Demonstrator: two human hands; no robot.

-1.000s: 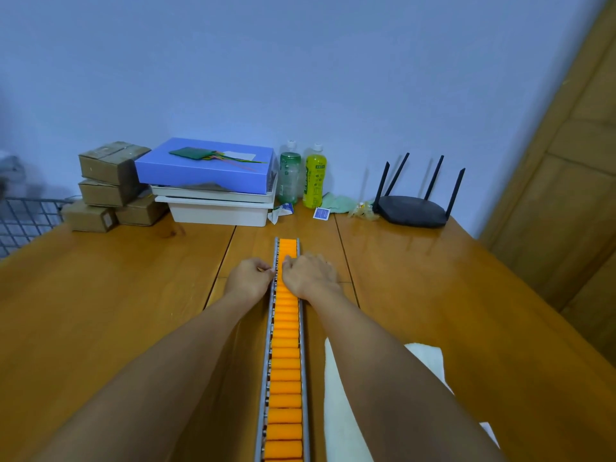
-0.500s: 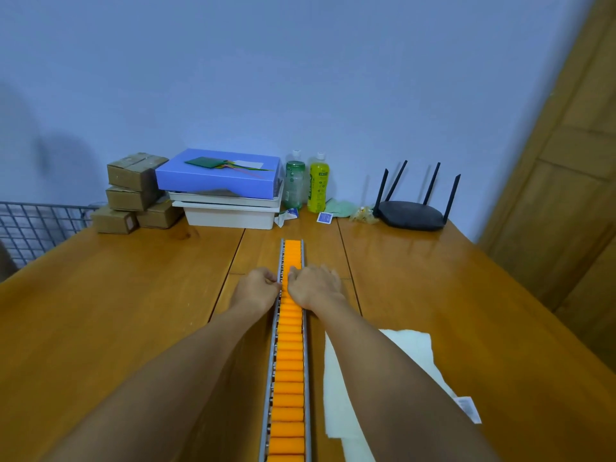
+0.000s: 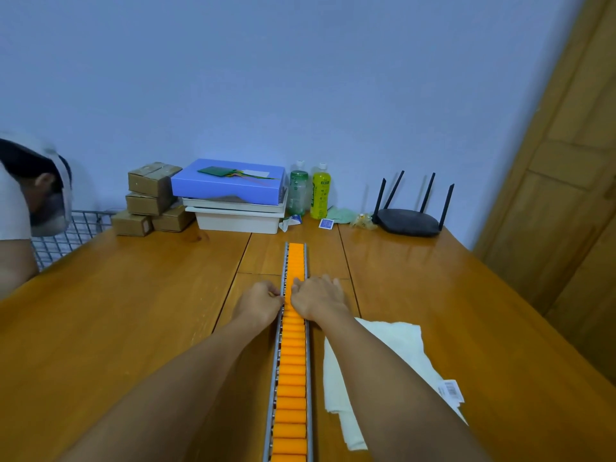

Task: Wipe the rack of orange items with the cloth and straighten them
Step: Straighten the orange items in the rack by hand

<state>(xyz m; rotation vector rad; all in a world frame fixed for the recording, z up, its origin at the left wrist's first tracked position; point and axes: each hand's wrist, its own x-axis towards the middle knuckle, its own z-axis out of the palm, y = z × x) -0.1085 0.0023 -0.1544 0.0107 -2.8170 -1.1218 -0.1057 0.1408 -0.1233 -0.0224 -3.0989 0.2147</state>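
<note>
A long metal rack (image 3: 284,328) of orange rollers (image 3: 292,378) runs down the middle of the wooden surface (image 3: 133,311), from the near edge toward the far edge. The left hand (image 3: 261,303) is curled with its fingertips pinched at the rack's left rail. The right hand (image 3: 318,300) lies flat and spread across the rollers, gripping nothing. A white cloth (image 3: 383,358) lies crumpled on the surface just right of the rack, partly under the right forearm, with neither hand on it.
</note>
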